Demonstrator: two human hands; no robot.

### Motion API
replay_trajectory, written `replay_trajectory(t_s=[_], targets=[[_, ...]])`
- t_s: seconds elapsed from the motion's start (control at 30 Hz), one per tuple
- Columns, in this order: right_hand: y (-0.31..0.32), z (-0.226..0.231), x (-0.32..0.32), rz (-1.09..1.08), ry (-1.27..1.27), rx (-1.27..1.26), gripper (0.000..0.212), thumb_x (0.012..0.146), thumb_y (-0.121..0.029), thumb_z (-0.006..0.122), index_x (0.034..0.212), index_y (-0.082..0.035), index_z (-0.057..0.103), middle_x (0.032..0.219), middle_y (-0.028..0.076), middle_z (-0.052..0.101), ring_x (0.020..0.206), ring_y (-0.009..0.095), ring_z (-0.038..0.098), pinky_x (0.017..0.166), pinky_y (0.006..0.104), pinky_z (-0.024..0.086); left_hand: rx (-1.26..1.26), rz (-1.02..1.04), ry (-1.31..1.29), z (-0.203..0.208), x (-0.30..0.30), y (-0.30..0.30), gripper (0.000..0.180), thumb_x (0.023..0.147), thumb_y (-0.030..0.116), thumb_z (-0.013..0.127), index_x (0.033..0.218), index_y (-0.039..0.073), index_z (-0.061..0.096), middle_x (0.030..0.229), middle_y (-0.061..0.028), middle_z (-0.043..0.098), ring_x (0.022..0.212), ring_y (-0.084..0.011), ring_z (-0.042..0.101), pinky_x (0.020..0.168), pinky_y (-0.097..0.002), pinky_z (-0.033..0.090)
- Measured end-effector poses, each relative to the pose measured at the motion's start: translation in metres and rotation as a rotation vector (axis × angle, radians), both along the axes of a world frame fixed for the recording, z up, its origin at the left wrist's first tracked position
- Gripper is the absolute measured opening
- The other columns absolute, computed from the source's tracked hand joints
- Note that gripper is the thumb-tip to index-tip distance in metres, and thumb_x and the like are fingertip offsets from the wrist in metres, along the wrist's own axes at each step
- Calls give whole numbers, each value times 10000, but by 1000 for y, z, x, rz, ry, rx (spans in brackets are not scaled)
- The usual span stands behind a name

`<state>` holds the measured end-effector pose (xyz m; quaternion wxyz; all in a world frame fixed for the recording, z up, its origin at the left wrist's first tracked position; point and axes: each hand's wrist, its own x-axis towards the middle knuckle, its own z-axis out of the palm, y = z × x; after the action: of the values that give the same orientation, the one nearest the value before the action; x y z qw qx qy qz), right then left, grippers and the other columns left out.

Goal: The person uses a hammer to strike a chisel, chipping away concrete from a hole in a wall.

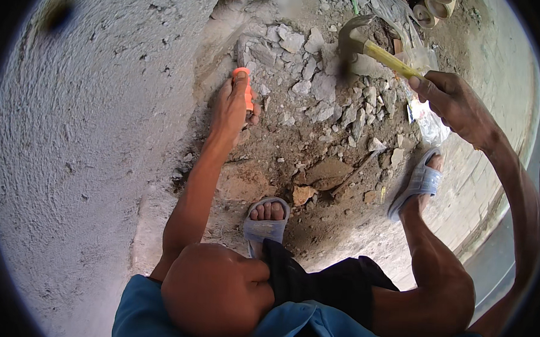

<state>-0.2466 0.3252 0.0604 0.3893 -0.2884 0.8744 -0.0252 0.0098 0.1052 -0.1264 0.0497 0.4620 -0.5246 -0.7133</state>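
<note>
My left hand (pixel 229 109) is closed around the orange grip of a chisel (pixel 249 97), thumb lying along it. The chisel's dark metal shaft points away from me, toward the broken foot of the rough wall (pixel 103 113). Where exactly its tip touches is hard to make out. Off to the right, my right hand (pixel 456 107) grips a hammer (pixel 388 58) by its yellow handle. The hammer's head is raised over the rubble, blurred, and apart from the chisel. Broken pieces of plaster or concrete (pixel 322 86) lie heaped between my two hands.
My sandalled feet stand among the debris, one by a brownish stone (pixel 304 195), the other farther right. Clear plastic wrapping (pixel 428 124) lies near my right hand. Several round pipe-like pieces (pixel 436 8) sit at the far right, beside a pale concrete ledge (pixel 495 118).
</note>
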Motion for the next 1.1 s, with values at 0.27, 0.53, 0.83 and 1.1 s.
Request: replay_trajectory(t_s=[0.27,0.53,0.83,1.1], targets=[[31,-63,-88,255,-73,-180,709,959,-658,485,926,11,717,562,47,486,516,147,437,508,372,370,-654,-792,-512,38,-56,-9,626,1044,537,361,1332,-13,437,909,-184,659,792,-285,678,712,-457,533],[12,-91,-153,454,-167,-281,585,997,-558,505,1016,1,676,617,187,586,575,234,584,570,440,447,-292,-809,-713,108,-101,41,703,1002,633,388,1370,39,467,912,-144,650,764,-242,656,773,-405,500],[-3,-145,-134,799,-359,-508,357,999,-360,595,989,-4,577,681,181,559,612,343,540,611,445,452,234,-11,-715,196,-59,150,797,958,702,419,1326,-2,486,803,-62,607,662,-145,622,645,-296,508],[26,-109,-114,702,-374,-338,473,1002,-429,569,811,1,516,569,174,524,524,342,567,516,441,425,-24,566,42,117,-70,107,492,1014,506,506,1140,32,549,803,-48,603,597,-128,566,578,-262,507]])
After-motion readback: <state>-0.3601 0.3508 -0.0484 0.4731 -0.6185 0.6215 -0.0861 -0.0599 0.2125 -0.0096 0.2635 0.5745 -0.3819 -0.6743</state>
